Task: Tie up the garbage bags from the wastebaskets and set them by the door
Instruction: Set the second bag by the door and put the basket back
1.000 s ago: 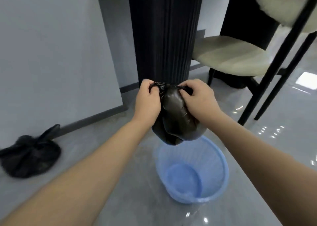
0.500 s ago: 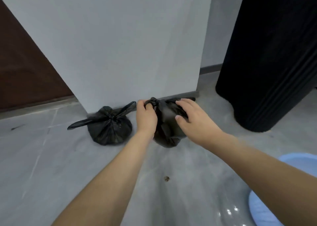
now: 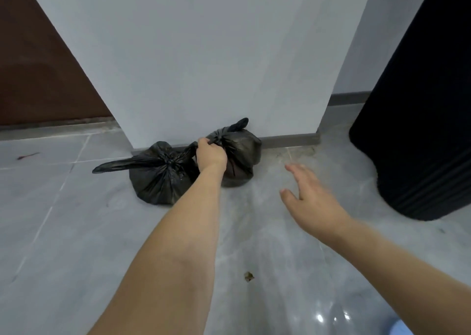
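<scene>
No brand, label or writing can be read on anything here. 2 tied black garbage bags sit on the grey tiled floor (image 3: 76,232) against the base of a pale wall (image 3: 204,54), touching each other. The right-hand bag (image 3: 240,154) stands upright against the dark skirting board (image 3: 290,140), its knotted neck at the top with 1 loose tail sticking up and to the right. The left hand (image 3: 211,154) has its fingers curled round that knotted neck, gripping it from the left side, so the body of the bag lies just right of and below the fist. The left-hand bag (image 3: 160,179) rests just left of that forearm, knotted at its middle, with 1 long tail stretched out flat to the left and a shorter tail reaching up toward the gripping hand; whether that tail touches the hand cannot be told. The right hand (image 3: 308,199) hovers above the floor well to the right of both bags, fingers spread and straight, holding nothing. A brown door (image 3: 38,67) fills the upper left beside the wall. A black ribbed curtain (image 3: 420,131) hangs down to the floor at the right. A small brown scrap (image 3: 248,276) lies on the tiles between the 2 forearms, and a sliver of pale blue plastic (image 3: 405,328) shows at the bottom right edge.
</scene>
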Tool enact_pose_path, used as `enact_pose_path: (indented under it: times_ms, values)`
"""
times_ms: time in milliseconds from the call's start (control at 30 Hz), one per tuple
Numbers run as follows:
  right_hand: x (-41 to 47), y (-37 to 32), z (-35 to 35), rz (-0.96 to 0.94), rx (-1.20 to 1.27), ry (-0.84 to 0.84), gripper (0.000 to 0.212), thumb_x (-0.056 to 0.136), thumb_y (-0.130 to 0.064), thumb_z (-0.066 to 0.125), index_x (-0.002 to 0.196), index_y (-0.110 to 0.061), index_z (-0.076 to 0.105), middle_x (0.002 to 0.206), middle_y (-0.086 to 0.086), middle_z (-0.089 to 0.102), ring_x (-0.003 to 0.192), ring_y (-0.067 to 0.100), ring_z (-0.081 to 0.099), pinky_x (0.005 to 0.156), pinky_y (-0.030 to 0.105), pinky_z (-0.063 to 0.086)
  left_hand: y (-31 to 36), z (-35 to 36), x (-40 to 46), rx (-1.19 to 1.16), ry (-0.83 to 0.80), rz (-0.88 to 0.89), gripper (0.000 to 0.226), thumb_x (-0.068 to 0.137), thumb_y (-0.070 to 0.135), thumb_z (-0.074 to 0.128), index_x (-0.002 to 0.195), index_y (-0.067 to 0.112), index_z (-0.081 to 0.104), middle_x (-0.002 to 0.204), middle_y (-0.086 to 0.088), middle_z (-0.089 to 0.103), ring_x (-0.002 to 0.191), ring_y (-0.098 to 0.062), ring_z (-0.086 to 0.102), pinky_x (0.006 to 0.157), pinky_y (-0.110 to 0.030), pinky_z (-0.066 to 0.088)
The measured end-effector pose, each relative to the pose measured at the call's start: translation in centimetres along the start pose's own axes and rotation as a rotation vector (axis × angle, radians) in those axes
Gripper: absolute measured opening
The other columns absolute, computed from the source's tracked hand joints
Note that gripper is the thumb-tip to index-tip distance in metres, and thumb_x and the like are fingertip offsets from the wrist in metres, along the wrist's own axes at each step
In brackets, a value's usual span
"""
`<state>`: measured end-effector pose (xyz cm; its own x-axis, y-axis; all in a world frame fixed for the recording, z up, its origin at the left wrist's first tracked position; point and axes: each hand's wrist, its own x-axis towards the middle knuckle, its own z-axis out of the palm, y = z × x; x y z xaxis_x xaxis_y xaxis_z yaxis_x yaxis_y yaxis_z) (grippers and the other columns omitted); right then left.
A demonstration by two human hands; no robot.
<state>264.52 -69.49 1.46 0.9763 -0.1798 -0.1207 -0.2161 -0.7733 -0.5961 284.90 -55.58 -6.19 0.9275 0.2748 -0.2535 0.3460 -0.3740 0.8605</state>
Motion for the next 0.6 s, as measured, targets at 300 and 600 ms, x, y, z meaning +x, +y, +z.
enact_pose_path:
  times_ms: [300,600]
  values:
    - [1.9,-1.3,1.9,-0.058,-0.078,-0.015,0.056,0.098,-0.026,0.044,0.150,-0.016,0.026,0.158,0.001,0.023,0.146,0.016,0.017,0.119,0.028,0.014,-2.6,-1.0,1.0,0.240,-0.065,0.053,0.035,0.096,0.021,0.038,0.128,0.010,0.044,0.132,-0.018,0.051,0.114,-0.038,0.053,0.095,-0.044,0.045]
    - [3.1,-1.8,1.2,-0.055,-0.115,0.005,0.056,0.098,-0.025,0.044,0.149,-0.013,0.027,0.158,0.002,0.024,0.146,0.019,0.019,0.116,0.028,0.013,-4.8,-3.2,-1.2,0.448,0.012,0.532,0.050,0.092,0.029,0.048,0.135,0.003,0.044,0.138,-0.016,0.048,0.128,-0.034,0.042,0.109,-0.043,0.033]
